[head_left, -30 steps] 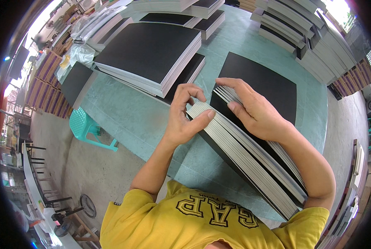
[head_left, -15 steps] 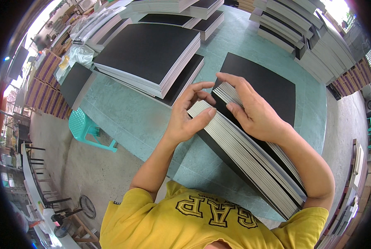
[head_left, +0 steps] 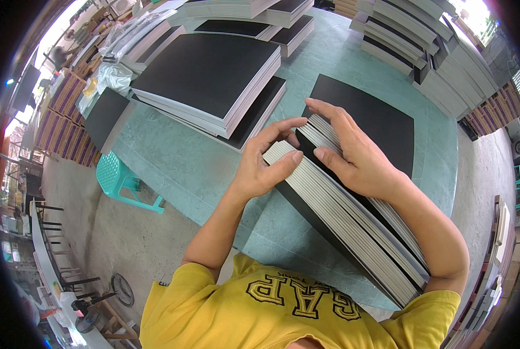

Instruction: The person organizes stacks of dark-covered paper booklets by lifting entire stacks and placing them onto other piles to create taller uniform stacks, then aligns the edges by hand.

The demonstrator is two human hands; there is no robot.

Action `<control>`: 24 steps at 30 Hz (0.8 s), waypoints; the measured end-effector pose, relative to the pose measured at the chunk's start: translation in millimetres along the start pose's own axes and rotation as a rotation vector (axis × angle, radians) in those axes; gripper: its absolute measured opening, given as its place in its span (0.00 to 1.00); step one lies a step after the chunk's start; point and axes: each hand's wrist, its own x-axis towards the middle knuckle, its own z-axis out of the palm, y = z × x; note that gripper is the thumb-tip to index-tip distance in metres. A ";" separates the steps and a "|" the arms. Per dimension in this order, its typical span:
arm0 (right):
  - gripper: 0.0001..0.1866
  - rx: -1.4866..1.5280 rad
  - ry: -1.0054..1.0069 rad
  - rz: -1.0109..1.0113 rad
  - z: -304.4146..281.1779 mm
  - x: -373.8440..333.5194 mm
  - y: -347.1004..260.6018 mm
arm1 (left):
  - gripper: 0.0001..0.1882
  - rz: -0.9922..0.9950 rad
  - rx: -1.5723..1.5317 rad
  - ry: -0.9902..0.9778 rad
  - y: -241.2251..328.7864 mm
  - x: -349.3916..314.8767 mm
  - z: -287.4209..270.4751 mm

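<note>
A thick stack of black-faced boards (head_left: 347,225) stands on edge in front of me, running diagonally toward my right elbow, its pale edges facing up. My left hand (head_left: 263,166) is closed round the far left corner, thumb on the pale edges and fingers curled over the end. My right hand (head_left: 362,157) grips the right-hand part, with its fingers over the outer side and its thumb near the dark gap between the two portions. The fingertips of both hands come close together at the far end. Beyond the stack a black board (head_left: 370,110) lies flat.
Black-topped stacks (head_left: 207,72) lie at the left on the green table (head_left: 184,151). More pale-edged stacks (head_left: 399,41) rise at the back right. A turquoise stool (head_left: 120,177) stands by the table's left edge. Clear plastic wrap (head_left: 111,78) sits at the far left.
My right thumb has shifted slightly left, toward the dark gap. The fingers of my left hand have stretched a little to the right over the far end. The stack has hardly moved.
</note>
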 end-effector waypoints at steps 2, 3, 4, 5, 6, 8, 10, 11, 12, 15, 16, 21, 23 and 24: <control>0.25 0.010 0.035 -0.026 0.3 -0.6 0.0 | 0.27 -0.034 -0.003 0.015 2.1 -0.2 2.1; 0.22 0.011 0.039 -0.034 -0.2 -0.3 2.3 | 0.28 -0.052 -0.003 0.022 2.6 -0.6 2.8; 0.20 0.012 0.044 -0.042 -1.4 0.4 6.3 | 0.28 -0.061 -0.011 0.022 2.7 -1.5 2.8; 0.17 0.012 0.048 -0.050 -2.2 0.7 8.5 | 0.27 -0.071 -0.019 0.022 2.5 -2.5 2.5; 0.15 0.022 0.050 -0.009 -2.5 1.0 7.9 | 0.27 -0.080 -0.027 0.022 1.9 -3.3 1.9; 0.11 0.041 0.055 0.073 -3.8 1.5 6.0 | 0.27 -0.067 -0.021 0.024 -0.2 -4.1 0.9; 0.11 0.014 0.065 0.067 -4.2 1.1 5.7 | 0.27 -0.059 -0.042 0.060 -0.1 -5.2 2.1; 0.12 0.000 0.070 0.064 -4.3 0.9 5.7 | 0.27 -0.059 -0.067 0.095 0.7 -7.1 5.1; 0.12 0.003 0.078 0.059 -4.4 1.0 5.8 | 0.26 -0.058 -0.091 0.130 1.3 -8.5 7.0; 0.12 -0.006 0.091 0.043 -4.2 0.8 5.9 | 0.27 -0.070 -0.073 0.114 -1.8 -12.2 4.3; 0.12 -0.021 0.089 0.035 -4.1 0.3 5.4 | 0.27 -0.058 -0.062 0.124 -1.6 -12.3 4.6; 0.11 -0.035 0.098 0.028 -2.8 0.0 6.3 | 0.24 0.001 -0.126 0.161 -4.4 -14.0 4.8; 0.10 -0.022 0.102 0.043 -2.8 0.4 5.2 | 0.25 -0.051 -0.109 0.098 -2.6 -11.7 1.6; 0.09 0.004 0.107 0.039 -2.0 0.8 6.1 | 0.26 -0.076 -0.098 0.068 -1.6 -10.0 -0.4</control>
